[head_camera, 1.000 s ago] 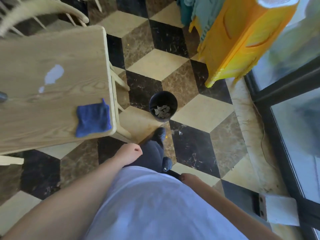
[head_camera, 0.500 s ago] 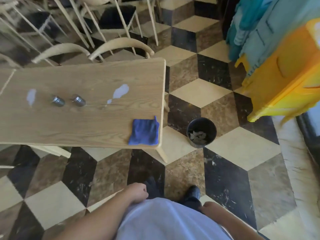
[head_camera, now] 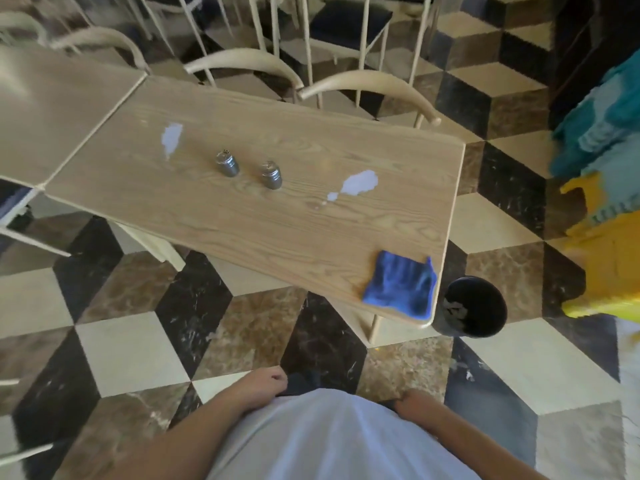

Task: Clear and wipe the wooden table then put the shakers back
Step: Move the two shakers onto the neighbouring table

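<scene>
The wooden table (head_camera: pixel 284 223) stretches ahead of me. Two metal shakers stand side by side near its middle, the left shaker (head_camera: pixel 227 163) and the right shaker (head_camera: pixel 270 174). A pale spill (head_camera: pixel 360 182) lies to their right and a smaller spill (head_camera: pixel 171 138) to their left. A folded blue cloth (head_camera: pixel 400 291) lies on the near right corner. My left hand (head_camera: pixel 265 382) hangs loosely curled at my waist and holds nothing. My right hand (head_camera: pixel 412 400) hangs low at my other side, mostly hidden behind my shirt. Both are well short of the table.
A black bin (head_camera: pixel 472 308) with scraps stands on the checkered floor by the table's near right corner. Curved-back chairs (head_camera: pixel 367 83) line the far side. A second table (head_camera: pixel 52 105) abuts on the left. A yellow cart (head_camera: pixel 609 258) with teal cloths stands at right.
The view has swung left and up, bringing the whole table, both shakers and the left spill into sight. My hands stay hanging at my waist.
</scene>
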`<state>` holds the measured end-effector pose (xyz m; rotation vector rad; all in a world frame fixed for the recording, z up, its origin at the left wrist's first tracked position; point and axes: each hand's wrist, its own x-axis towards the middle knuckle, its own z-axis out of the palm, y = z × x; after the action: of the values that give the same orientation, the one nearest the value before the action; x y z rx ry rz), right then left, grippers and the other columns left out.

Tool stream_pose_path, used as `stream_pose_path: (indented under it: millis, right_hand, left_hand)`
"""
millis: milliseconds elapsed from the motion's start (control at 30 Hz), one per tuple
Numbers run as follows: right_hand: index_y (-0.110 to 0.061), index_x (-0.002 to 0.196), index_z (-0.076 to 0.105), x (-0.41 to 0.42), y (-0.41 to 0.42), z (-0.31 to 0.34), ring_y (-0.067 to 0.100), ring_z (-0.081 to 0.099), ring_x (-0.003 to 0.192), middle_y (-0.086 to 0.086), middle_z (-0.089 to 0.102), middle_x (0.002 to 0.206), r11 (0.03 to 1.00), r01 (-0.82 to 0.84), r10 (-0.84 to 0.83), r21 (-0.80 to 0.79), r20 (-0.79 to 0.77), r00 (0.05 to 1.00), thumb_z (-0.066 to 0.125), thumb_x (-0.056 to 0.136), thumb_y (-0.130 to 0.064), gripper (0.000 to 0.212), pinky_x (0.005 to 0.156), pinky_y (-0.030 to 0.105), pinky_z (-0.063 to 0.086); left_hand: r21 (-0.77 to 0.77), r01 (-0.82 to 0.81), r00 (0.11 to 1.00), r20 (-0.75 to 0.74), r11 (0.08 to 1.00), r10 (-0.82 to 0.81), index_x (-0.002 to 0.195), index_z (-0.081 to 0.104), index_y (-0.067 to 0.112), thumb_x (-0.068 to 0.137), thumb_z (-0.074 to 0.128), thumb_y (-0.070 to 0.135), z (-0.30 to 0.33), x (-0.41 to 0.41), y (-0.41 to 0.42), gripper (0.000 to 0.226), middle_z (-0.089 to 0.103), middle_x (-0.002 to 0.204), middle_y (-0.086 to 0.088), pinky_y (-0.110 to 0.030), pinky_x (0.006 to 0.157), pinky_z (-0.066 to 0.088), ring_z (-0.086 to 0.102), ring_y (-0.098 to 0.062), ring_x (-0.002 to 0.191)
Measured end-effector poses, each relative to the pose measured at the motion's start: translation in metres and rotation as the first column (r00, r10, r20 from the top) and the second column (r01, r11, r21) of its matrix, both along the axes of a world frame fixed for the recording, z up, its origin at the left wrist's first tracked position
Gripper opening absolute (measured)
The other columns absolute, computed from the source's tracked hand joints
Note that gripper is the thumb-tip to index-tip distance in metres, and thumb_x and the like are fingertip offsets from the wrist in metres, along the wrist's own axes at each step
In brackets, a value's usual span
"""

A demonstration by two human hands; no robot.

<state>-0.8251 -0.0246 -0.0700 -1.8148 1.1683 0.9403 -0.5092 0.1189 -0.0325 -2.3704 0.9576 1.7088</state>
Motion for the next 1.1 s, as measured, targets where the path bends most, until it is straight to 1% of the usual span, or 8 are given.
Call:
stream_pose_path:
  millis: [167,233,300,400,767,900,1000,1100]
  right_hand:
    - [-0.015,0.107,0.066,0.074,-0.011,0.018,0.028,0.063,0.114,0.015,0.067,0.122,0.978,0.202,-0.203,-0.044,-0.015,0.979,0.05,0.096,-0.031,0.025,0.088,0.032,0.046]
    - [-0.016,0.103,0.067,0.096,-0.016,0.027,0.028,0.064,0.105,0.014,0.069,0.116,0.976,0.204,-0.206,-0.077,-0.011,0.979,0.05,0.095,-0.029,0.023,0.091,0.035,0.048]
    - [-0.018,0.095,0.064,0.117,-0.02,0.034,0.028,0.063,0.1,0.013,0.069,0.111,0.975,0.2,-0.199,-0.101,0.018,0.98,0.05,0.095,-0.026,0.017,0.09,0.036,0.049]
    - [-0.027,0.077,0.058,0.149,-0.024,0.04,0.022,0.062,0.095,0.003,0.068,0.097,0.978,0.171,-0.164,-0.115,0.071,0.984,0.054,0.09,-0.024,0.014,0.081,0.03,0.046]
    - [-0.024,0.099,0.07,0.246,-0.06,0.033,0.011,0.06,0.092,-0.007,0.066,0.097,0.999,0.01,0.0,-0.051,0.183,0.983,0.064,0.09,-0.028,0.012,0.081,0.026,0.046]
    - [-0.026,0.097,0.07,0.286,-0.083,0.034,0.004,0.055,0.083,-0.012,0.062,0.09,0.999,-0.044,0.051,-0.032,0.251,0.967,0.061,0.087,-0.031,0.014,0.066,0.019,0.038]
    - [-0.026,0.102,0.065,0.324,-0.102,0.037,0.012,0.059,0.09,-0.012,0.061,0.093,0.994,0.113,-0.106,0.001,0.343,0.933,0.063,0.087,-0.027,0.015,0.066,0.019,0.037]
    - [-0.027,0.105,0.058,0.367,-0.139,0.044,0.016,0.062,0.09,-0.012,0.06,0.091,0.949,0.307,-0.242,-0.072,0.458,0.855,0.064,0.086,-0.023,0.021,0.065,0.023,0.042]
  left_hand:
    - [-0.057,-0.028,0.996,-0.087,0.998,0.023,0.087,0.065,0.031,0.099,0.053,0.023,-0.008,0.056,0.023,0.019,0.061,0.093,0.017,-0.003,0.07,0.037,0.055,0.006,0.085]
    - [-0.042,-0.109,0.991,-0.083,0.993,0.105,0.086,0.065,0.023,0.097,0.053,0.02,-0.016,0.074,0.037,0.017,0.07,0.099,0.001,-0.018,0.082,0.048,0.062,-0.003,0.084]
    - [-0.029,-0.188,0.981,-0.048,0.982,0.187,0.089,0.066,0.018,0.095,0.054,0.021,-0.021,0.088,0.05,0.014,0.071,0.11,-0.009,-0.034,0.09,0.052,0.068,-0.018,0.094]
    - [-0.033,-0.255,0.967,-0.024,0.966,0.255,0.089,0.068,0.019,0.094,0.057,0.018,-0.027,0.1,0.065,0.012,0.069,0.115,-0.005,-0.031,0.096,0.049,0.064,-0.02,0.108]
    - [0.058,-0.524,0.851,0.014,0.85,0.525,0.093,0.072,0.017,0.095,0.06,0.017,-0.032,0.131,0.082,0.012,0.07,0.11,-0.002,-0.024,0.087,0.042,0.062,-0.016,0.103]
    - [0.098,-0.532,0.846,0.022,0.841,0.533,0.089,0.07,0.017,0.095,0.059,0.014,-0.027,0.155,0.071,0.013,0.068,0.107,-0.003,-0.026,0.09,0.046,0.061,-0.016,0.103]
    - [0.144,-0.528,0.849,0.054,0.837,0.526,0.08,0.063,0.023,0.097,0.058,0.013,-0.019,0.18,0.055,0.021,0.064,0.104,-0.006,-0.026,0.09,0.045,0.058,-0.019,0.099]
    - [0.159,-0.538,0.843,0.113,0.828,0.526,0.08,0.061,0.021,0.095,0.058,0.013,-0.012,0.21,0.025,0.017,0.063,0.086,-0.002,-0.022,0.069,0.05,0.06,-0.016,0.074]
